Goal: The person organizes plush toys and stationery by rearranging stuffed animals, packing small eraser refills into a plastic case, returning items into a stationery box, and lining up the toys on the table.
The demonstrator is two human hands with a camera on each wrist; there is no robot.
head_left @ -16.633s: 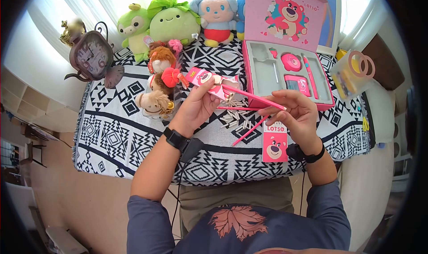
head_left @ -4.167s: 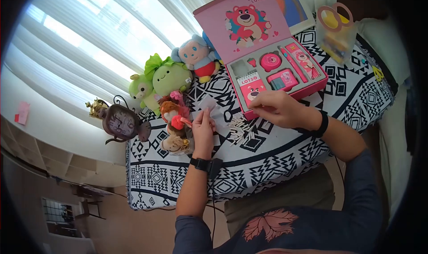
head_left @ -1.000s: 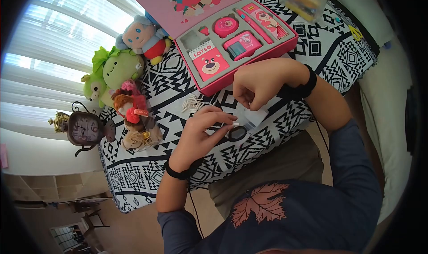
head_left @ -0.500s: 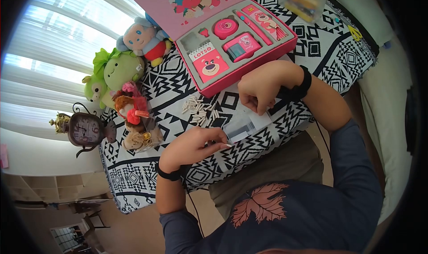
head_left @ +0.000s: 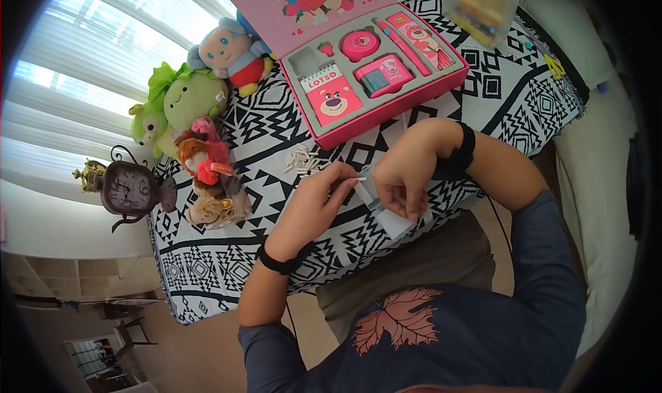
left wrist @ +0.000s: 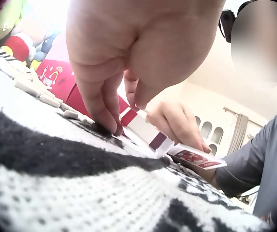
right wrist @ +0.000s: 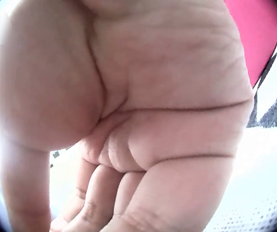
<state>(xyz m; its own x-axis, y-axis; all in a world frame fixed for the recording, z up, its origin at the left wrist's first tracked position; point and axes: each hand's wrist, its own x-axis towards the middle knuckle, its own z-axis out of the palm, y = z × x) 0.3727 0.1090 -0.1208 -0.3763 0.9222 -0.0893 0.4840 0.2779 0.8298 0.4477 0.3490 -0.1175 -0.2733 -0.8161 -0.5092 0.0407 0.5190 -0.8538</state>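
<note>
In the head view my left hand (head_left: 310, 207) pinches a small white stick (head_left: 361, 179) between thumb and fingertips. It is right beside a small, shallow white box (left wrist: 148, 133), seen from low down in the left wrist view. My right hand (head_left: 408, 169), palm down with curled fingers, grips the box's flap (head_left: 394, 223), which carries a red print (left wrist: 191, 157) on one side. Several more white sticks (head_left: 300, 160) lie loose on the patterned cloth (head_left: 227, 262). In the right wrist view the palm hides what the right fingertips hold.
A pink gift box (head_left: 400, 114) stands open behind the hands, holding a notepad (head_left: 332, 96), a pencil pack (head_left: 420, 41) and other stationery. Boxed dolls (head_left: 210, 179), plush toys (head_left: 189, 100) and a clock (head_left: 131, 189) stand left. Yellow scissors (head_left: 554, 67) lie far right.
Since half a second ago, the left hand has moved up toward the sticks and the right hand down with the box. Earlier, the pencil pack and notepad went into the gift box.
</note>
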